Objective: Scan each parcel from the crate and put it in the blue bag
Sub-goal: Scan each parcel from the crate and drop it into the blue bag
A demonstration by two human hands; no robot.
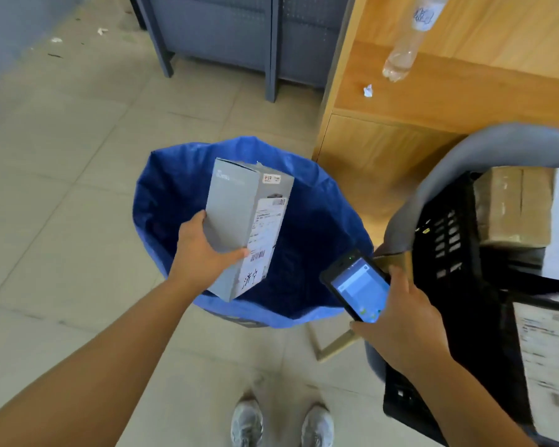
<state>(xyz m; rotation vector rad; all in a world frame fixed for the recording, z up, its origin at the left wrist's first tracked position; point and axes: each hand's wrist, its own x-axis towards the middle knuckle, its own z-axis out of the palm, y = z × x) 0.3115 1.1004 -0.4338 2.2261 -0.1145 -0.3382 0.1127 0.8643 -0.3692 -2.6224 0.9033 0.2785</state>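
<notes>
1. Pale tiled floor (pixel 62 188) fills most of the view, with a wooden cabinet (pixel 433 101) at the far right
2. Blue bag (pixel 320 227) stands on the floor in the middle with its mouth wide open; what shows of its inside holds no parcel, though the box hides part of it
3. Black crate (pixel 449 240) sits to the right on a grey chair (pixel 465 150); it carries at least a brown taped parcel (pixel 510 208) and a white-labelled parcel (pixel 546 350) nearer the person
4. Grey box (pixel 233 221) is the parcel in hand, held tilted above the bag's mouth with its label facing up, not yet released
5. Left grip (pixel 200 250) is closed round the box's lower end, thumb across the front
6. Right grip (pixel 404 314) holds the handheld scanner (pixel 359 285), screen lit, just right of the box
7. Progress looks early: whether this box is already scanned cannot be told, its drop remains, and the crate's parcels are left to do
</notes>
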